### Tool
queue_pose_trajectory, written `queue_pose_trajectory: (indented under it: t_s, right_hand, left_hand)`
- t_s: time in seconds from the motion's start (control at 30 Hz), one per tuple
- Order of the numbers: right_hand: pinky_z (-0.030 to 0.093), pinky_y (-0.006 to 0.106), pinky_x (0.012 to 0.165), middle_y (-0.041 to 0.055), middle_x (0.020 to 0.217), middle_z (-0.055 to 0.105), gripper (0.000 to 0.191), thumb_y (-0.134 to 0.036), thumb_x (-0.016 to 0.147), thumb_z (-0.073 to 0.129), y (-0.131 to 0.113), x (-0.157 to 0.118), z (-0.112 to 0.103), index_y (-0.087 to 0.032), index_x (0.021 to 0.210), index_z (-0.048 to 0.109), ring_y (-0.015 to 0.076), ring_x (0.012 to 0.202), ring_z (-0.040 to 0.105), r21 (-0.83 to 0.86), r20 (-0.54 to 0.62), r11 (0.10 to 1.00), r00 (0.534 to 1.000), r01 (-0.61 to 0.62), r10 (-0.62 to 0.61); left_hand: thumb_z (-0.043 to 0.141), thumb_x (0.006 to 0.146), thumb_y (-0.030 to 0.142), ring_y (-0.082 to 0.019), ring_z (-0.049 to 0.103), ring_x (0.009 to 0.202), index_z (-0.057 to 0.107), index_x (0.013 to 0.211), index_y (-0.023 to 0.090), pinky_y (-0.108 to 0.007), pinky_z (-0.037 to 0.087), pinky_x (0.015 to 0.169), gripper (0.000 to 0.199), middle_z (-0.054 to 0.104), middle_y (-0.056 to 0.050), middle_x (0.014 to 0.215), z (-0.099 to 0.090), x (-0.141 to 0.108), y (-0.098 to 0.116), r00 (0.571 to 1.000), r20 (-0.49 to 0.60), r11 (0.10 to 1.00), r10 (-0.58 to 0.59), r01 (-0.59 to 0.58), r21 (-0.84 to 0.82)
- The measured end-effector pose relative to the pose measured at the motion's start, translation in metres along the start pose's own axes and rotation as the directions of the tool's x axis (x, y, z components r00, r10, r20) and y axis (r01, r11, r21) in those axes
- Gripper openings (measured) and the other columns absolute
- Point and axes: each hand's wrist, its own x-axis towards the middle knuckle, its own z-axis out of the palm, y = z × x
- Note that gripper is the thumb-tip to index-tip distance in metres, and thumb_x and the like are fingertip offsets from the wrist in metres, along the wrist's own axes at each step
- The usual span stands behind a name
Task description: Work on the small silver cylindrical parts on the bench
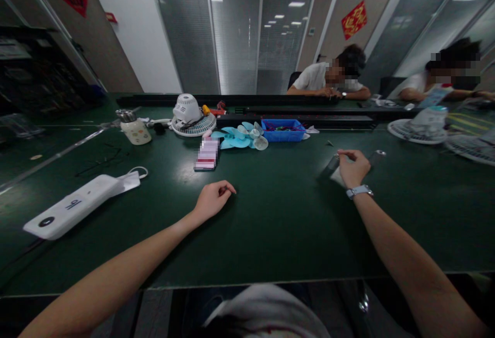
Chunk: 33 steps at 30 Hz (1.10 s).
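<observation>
My left hand rests on the green tabletop, fingers curled and pressed together; whatever may be in them is hidden. Farther right, my right hand, with a watch on its wrist, is closed in a pinch. What the fingertips hold is too small to name. Under and beside that hand lies a pale, partly see-through object, largely covered by it. A small shiny metal piece lies to its right. Ahead of my left hand is a phone, its screen lit and blurred out.
Light blue fan blades lie beside a blue bin of small parts. A white fan and a floral bottle stand at the back left. A long white device lies left. Two people sit across, near another fan.
</observation>
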Motion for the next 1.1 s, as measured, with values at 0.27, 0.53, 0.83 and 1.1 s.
queue_pose_trajectory:
  t_s: [0.27, 0.53, 0.83, 1.1]
  right_hand:
    - [0.056, 0.039, 0.075, 0.009, 0.081, 0.072, 0.019, -0.034, 0.079, 0.062, -0.001, -0.001, -0.001, -0.016, 0.082, 0.068, 0.0239, 0.075, 0.069, -0.03, 0.021, 0.999, 0.999, -0.023, 0.024]
    - [0.055, 0.041, 0.082, 0.0118, 0.099, 0.071, 0.057, -0.034, 0.061, 0.08, 0.007, -0.009, 0.003, -0.016, 0.11, 0.059, 0.0259, 0.089, 0.069, 0.112, 0.125, 0.968, 0.97, -0.225, 0.211]
    - [0.054, 0.044, 0.089, 0.0088, 0.089, 0.072, 0.035, -0.017, 0.057, 0.078, 0.008, -0.007, 0.008, -0.016, 0.088, 0.063, 0.0255, 0.089, 0.069, 0.133, 0.259, 0.834, 0.831, -0.536, 0.492]
    - [0.052, 0.046, 0.095, 0.0126, 0.109, 0.07, 0.051, -0.041, 0.067, 0.078, -0.105, -0.069, 0.01, -0.018, 0.108, 0.061, 0.0254, 0.1, 0.068, 0.394, 0.612, 0.804, 0.78, -0.445, 0.131]
  left_hand:
    - [0.05, 0.082, 0.024, -0.014, 0.053, 0.057, 0.072, 0.086, 0.021, -0.025, 0.037, 0.059, 0.022, 0.059, 0.003, 0.061, 0.0, 0.0, -0.001, 1.0, -0.004, 1.0, 0.014, -0.014, 0.007]
    - [0.05, 0.083, 0.024, -0.014, 0.053, 0.058, 0.072, 0.088, 0.02, -0.025, 0.037, 0.058, 0.023, 0.058, 0.003, 0.061, -0.002, -0.001, 0.002, 1.0, 0.022, 1.0, 0.008, -0.008, -0.007]
    - [0.051, 0.084, 0.023, -0.013, 0.054, 0.06, 0.071, 0.087, 0.021, -0.025, 0.038, 0.06, 0.021, 0.061, 0.002, 0.065, 0.0, 0.0, -0.002, 0.999, 0.028, 1.0, 0.021, -0.021, -0.019]
    - [0.055, 0.089, 0.035, -0.012, 0.053, 0.062, 0.065, 0.107, 0.02, -0.025, 0.04, 0.061, 0.025, 0.057, 0.003, 0.069, 0.0, -0.009, 0.016, 0.991, 0.031, 0.983, 0.129, -0.124, -0.136]
